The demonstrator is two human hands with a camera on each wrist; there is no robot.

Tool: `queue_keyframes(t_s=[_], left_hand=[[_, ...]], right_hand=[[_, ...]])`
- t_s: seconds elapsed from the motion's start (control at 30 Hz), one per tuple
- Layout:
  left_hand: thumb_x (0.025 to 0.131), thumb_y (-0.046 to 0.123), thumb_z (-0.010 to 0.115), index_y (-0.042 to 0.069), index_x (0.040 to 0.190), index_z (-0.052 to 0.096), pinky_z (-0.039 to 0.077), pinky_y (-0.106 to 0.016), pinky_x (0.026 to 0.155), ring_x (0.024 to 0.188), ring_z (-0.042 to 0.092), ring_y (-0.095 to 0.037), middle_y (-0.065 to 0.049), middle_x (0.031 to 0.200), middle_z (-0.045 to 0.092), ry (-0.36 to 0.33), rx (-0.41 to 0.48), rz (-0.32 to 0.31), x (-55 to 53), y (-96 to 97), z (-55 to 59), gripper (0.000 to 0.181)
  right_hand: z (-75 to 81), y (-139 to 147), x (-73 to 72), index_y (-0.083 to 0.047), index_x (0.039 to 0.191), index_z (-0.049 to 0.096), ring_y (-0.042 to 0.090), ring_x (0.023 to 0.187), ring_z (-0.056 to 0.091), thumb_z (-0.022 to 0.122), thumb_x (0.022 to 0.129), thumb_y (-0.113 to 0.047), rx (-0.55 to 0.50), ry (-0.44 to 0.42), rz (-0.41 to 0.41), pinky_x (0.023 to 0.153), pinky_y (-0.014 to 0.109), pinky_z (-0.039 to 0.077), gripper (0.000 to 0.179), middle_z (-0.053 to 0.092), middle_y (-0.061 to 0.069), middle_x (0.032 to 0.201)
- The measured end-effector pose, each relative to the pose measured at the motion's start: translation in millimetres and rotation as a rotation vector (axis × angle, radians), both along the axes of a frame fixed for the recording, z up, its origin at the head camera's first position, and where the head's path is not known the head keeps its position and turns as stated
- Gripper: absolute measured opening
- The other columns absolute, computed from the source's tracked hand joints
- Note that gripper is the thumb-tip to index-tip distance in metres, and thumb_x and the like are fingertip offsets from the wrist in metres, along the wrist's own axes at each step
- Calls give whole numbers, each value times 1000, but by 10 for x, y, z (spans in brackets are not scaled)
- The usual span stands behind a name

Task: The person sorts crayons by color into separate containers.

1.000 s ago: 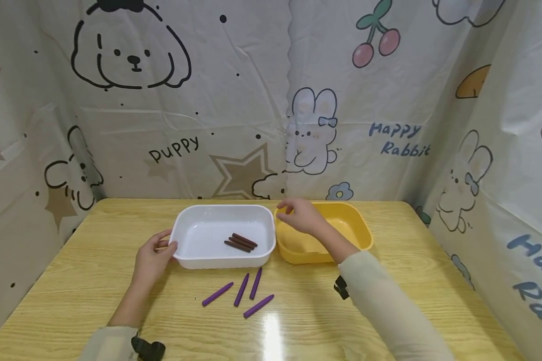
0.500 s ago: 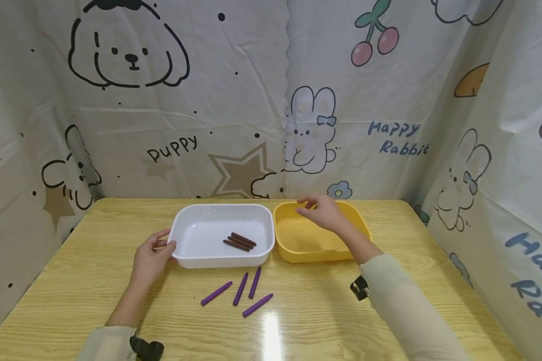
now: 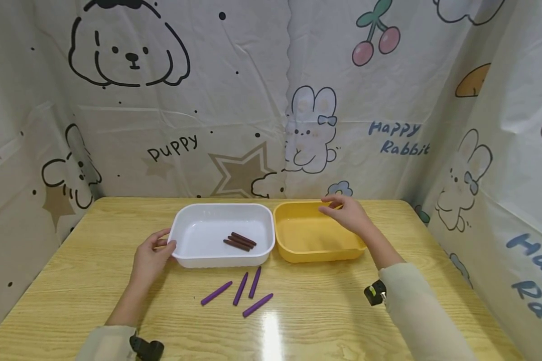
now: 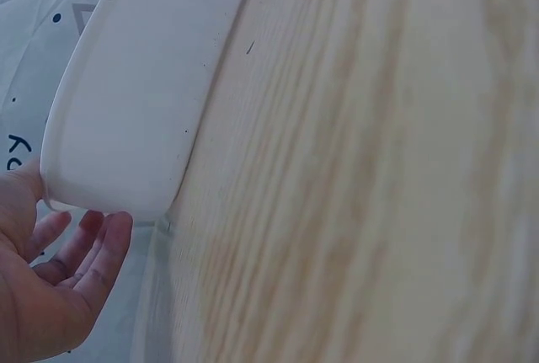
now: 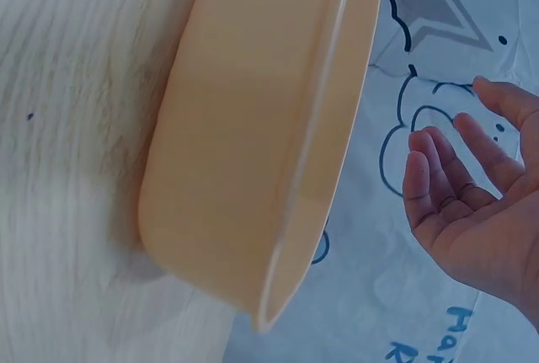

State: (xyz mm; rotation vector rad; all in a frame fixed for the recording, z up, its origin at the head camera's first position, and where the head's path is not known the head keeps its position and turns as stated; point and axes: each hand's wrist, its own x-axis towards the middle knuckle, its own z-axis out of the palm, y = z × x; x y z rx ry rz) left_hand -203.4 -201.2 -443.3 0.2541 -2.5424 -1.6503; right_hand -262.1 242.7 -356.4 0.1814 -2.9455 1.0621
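Note:
My left hand [image 3: 150, 258] holds the left end of a white plastic tray [image 3: 221, 261], thumb at the rim and fingers against the outer wall. Several dark brown crayons [image 3: 240, 241] lie together inside it, toward the right. Beside it stands a yellow tray [image 3: 320, 255] with no crayons visible in it. Over that tray's right side hovers my right hand [image 3: 349, 216], its fingers loosely bent and nothing between them. In the right wrist view this hand [image 5: 480, 203] is apart from the yellow rim. Several purple crayons [image 3: 217, 293] lie spread on the table before the white tray.
The trays stand side by side near the back of the wooden table [image 3: 117, 220]. A printed cloth [image 3: 248, 115] rises right behind the table and along both sides. Light glares off the table's front middle.
My right hand has moved rightward across the yellow tray, from its left rim to its right side. My left hand, both trays and the crayons have stayed in place.

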Motion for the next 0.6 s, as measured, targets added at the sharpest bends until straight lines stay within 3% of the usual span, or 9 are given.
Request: queue_keyframes(t_s=[0.37,0.6], left_hand=[[93,22,57,4,136,46,55,-18,70,74,55,10,-24,119,57,-11,3,7,-3,0,-6,48],[92,22,57,5,136,46,55,-18,70,76,57,7,-22,118,57,-14,5,10,-9,-6,-5,48]], right_hand=[[-63,272,60,-7,126,57,28,100,54,60,90,-39,-38,-20,-76,76,30,51,49,58,18,117],[-78,425,77,-6,129,54,33,109,51,58,90,-41,-35,-42,-164,88,40,50,53,54,22,124]])
